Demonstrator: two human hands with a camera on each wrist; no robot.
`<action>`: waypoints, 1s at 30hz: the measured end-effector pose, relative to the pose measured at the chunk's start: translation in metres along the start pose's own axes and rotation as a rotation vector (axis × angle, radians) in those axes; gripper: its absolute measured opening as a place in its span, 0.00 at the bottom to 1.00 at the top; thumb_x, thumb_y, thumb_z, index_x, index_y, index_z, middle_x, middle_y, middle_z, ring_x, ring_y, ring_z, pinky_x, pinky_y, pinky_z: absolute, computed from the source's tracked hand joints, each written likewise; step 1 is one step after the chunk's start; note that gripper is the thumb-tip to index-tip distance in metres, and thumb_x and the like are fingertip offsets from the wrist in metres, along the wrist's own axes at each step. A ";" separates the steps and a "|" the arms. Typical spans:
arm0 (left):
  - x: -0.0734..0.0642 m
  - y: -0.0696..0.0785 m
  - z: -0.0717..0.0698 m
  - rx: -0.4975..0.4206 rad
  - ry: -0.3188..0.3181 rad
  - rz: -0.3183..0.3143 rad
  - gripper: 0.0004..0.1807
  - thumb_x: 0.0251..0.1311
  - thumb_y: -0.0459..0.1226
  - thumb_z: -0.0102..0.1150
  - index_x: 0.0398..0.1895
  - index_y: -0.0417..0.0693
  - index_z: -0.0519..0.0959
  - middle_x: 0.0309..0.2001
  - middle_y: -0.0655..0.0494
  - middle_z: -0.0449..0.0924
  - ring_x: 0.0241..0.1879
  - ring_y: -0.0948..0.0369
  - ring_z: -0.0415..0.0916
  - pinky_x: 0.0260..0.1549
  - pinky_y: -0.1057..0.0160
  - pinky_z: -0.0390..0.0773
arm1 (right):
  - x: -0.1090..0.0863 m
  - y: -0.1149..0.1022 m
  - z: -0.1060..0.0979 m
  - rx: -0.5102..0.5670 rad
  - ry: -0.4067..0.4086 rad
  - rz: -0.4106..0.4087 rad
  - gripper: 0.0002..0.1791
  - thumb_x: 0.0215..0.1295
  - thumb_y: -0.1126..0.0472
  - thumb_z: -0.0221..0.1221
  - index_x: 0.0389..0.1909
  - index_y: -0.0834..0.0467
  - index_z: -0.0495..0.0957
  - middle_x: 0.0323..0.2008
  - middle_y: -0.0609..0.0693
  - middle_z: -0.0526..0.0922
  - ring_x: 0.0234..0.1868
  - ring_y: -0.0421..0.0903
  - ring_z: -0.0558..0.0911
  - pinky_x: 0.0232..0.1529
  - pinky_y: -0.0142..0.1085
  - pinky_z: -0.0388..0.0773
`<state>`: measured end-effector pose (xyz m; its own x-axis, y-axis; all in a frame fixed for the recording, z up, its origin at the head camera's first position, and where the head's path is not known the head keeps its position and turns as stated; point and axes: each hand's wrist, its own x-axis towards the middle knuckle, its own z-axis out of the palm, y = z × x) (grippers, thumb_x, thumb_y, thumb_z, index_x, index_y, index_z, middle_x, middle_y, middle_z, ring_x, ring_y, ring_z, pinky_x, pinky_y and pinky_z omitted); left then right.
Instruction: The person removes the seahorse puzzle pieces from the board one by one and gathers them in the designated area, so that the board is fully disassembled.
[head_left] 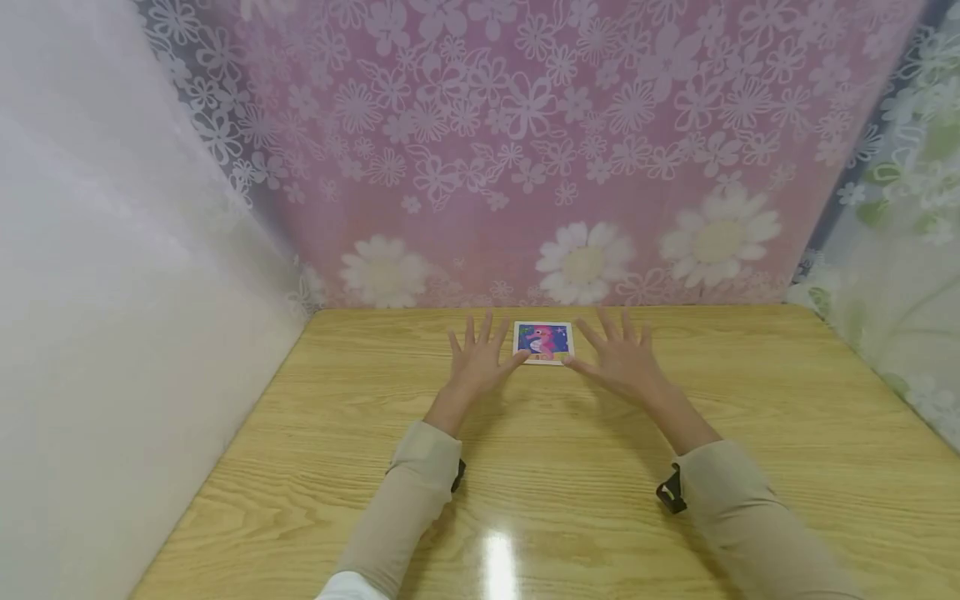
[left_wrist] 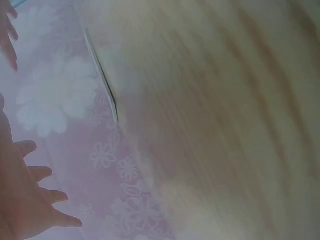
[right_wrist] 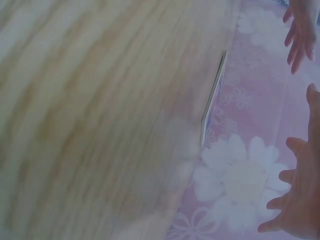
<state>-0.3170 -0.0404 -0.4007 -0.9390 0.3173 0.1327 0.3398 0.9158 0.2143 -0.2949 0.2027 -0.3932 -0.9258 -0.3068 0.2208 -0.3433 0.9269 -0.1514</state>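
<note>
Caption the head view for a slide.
Left hand and right hand, both spread wide, flank a seahorse picture on a wooden table.

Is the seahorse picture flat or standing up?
Flat: the seahorse picture faces up in the head view; both wrist views show it as a thin strip on the tabletop.

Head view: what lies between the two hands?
In the head view, a seahorse picture lies on the table, between the left hand and right hand.
</note>
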 end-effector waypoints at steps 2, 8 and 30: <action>0.001 -0.001 0.003 -0.004 -0.001 -0.001 0.41 0.61 0.66 0.31 0.73 0.61 0.42 0.72 0.53 0.29 0.67 0.46 0.23 0.57 0.38 0.25 | 0.001 0.000 0.004 0.003 -0.006 0.003 0.43 0.61 0.30 0.43 0.71 0.51 0.51 0.70 0.60 0.38 0.66 0.69 0.35 0.55 0.68 0.32; 0.007 -0.002 0.009 -0.064 0.004 0.008 0.40 0.61 0.66 0.32 0.73 0.61 0.44 0.72 0.53 0.32 0.68 0.47 0.27 0.58 0.39 0.27 | 0.004 -0.002 0.014 0.021 -0.033 0.018 0.44 0.61 0.30 0.41 0.71 0.51 0.49 0.70 0.61 0.38 0.66 0.69 0.36 0.56 0.68 0.33; 0.038 -0.024 0.037 -0.043 -0.006 0.106 0.32 0.66 0.57 0.39 0.69 0.55 0.58 0.70 0.50 0.49 0.68 0.47 0.39 0.61 0.41 0.37 | 0.032 0.019 0.050 0.206 0.022 -0.017 0.35 0.65 0.44 0.51 0.66 0.59 0.60 0.66 0.66 0.52 0.64 0.68 0.52 0.56 0.65 0.47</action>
<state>-0.3624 -0.0411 -0.4370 -0.8977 0.4137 0.1514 0.4394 0.8655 0.2404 -0.3391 0.1994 -0.4367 -0.9166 -0.3154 0.2456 -0.3863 0.8571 -0.3409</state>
